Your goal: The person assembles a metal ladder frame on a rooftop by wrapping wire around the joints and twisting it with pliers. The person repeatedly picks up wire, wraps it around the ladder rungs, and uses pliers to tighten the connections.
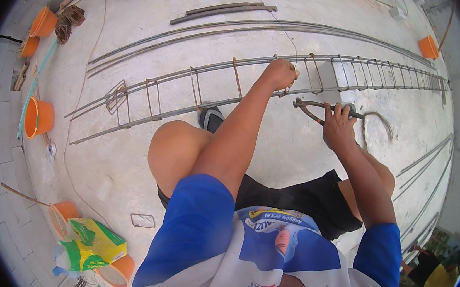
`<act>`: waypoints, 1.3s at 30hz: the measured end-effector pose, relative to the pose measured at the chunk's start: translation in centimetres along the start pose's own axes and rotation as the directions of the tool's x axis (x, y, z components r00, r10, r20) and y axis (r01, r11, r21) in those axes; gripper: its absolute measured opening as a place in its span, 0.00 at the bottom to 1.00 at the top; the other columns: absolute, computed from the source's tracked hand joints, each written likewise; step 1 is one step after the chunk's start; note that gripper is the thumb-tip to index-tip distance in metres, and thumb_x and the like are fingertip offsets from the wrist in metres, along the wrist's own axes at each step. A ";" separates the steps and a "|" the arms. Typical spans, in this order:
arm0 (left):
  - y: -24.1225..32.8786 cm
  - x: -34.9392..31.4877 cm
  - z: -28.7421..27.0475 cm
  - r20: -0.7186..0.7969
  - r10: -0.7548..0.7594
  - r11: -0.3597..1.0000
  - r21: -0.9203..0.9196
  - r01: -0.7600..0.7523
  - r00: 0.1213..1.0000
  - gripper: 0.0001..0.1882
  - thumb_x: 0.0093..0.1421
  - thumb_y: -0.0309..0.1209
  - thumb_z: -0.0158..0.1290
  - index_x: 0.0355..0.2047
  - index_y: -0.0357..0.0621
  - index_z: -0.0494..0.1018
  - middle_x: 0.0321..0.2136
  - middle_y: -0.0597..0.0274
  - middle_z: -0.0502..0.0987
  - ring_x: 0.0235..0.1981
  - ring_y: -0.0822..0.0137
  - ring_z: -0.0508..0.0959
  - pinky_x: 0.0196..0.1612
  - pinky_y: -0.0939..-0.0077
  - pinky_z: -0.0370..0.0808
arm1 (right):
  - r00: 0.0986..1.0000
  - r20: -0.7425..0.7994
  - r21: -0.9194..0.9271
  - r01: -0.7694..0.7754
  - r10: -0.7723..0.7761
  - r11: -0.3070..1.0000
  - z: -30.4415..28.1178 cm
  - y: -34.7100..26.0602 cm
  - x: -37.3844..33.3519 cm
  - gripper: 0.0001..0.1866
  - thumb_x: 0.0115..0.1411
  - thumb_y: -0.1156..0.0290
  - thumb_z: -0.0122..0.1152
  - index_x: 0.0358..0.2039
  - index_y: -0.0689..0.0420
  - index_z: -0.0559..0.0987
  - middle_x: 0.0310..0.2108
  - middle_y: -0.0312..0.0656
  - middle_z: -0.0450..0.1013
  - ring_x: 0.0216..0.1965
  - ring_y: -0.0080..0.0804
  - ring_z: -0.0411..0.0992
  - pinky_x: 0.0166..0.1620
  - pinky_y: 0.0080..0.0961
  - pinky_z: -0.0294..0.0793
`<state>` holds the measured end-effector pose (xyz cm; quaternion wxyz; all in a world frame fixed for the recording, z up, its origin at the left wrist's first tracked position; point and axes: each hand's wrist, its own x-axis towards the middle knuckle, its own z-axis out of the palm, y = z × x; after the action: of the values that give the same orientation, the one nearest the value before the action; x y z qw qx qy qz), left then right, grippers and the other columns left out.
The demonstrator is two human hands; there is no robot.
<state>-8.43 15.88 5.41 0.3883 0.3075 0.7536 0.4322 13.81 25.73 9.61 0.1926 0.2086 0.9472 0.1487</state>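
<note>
A long rebar cage [174,111], made of thin steel bars with square stirrups, stretches across the floor in front of me. My left hand [280,75] is closed at the cage's bars near a stirrup; what its fingers pinch is too small to make out. My right hand [339,124] grips a pair of pincers [314,103] by the handles, with the jaws pointing left, just on my side of the cage. A pale block [337,79] stands under the cage. Beside the right hand, a bundle of thin wire [382,124] lies on the floor.
Loose steel bars [220,26] lie beyond the cage, and more bars [427,156] lie at right. Orange buckets [46,117] line the left block wall. A phone [143,220] and a green-yellow sack [99,244] are at lower left. Another person [435,274] appears at far right.
</note>
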 end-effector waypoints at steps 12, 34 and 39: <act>-0.5 -0.8 0.2 0.014 0.029 1.000 -0.007 -0.029 0.999 0.14 0.56 0.37 0.54 0.30 0.38 0.81 0.25 0.53 0.81 0.30 0.58 0.80 0.39 0.66 0.75 | 0.993 -0.111 -0.143 0.010 -0.026 0.990 -2.0 -3.3 2.0 0.28 0.61 0.65 0.50 0.63 0.53 0.62 0.57 0.51 0.62 0.62 0.55 0.56 0.52 0.64 0.61; -0.8 -3.1 4.3 0.174 0.277 0.932 0.192 -0.308 0.945 0.21 0.47 0.24 0.54 0.45 0.41 0.72 0.44 0.49 0.76 0.48 0.53 0.75 0.49 0.61 0.71 | 0.844 0.445 0.299 0.175 -0.299 0.938 -1.8 -0.1 7.1 0.15 0.59 0.64 0.59 0.31 0.66 0.77 0.28 0.47 0.77 0.28 0.38 0.79 0.28 0.46 0.78; -3.3 -5.7 10.5 -0.194 0.628 0.763 0.344 -0.548 0.754 0.29 0.44 0.24 0.60 0.48 0.39 0.66 0.40 0.49 0.72 0.45 0.49 0.72 0.49 0.58 0.68 | 0.560 0.764 0.605 -0.450 -0.320 0.657 -4.7 1.1 6.6 0.14 0.58 0.65 0.61 0.29 0.67 0.75 0.23 0.46 0.74 0.20 0.36 0.76 0.22 0.33 0.81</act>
<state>2.95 14.23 0.84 0.0681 0.5110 0.7172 0.4689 6.65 28.67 12.18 0.5009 0.3510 0.7026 -0.3637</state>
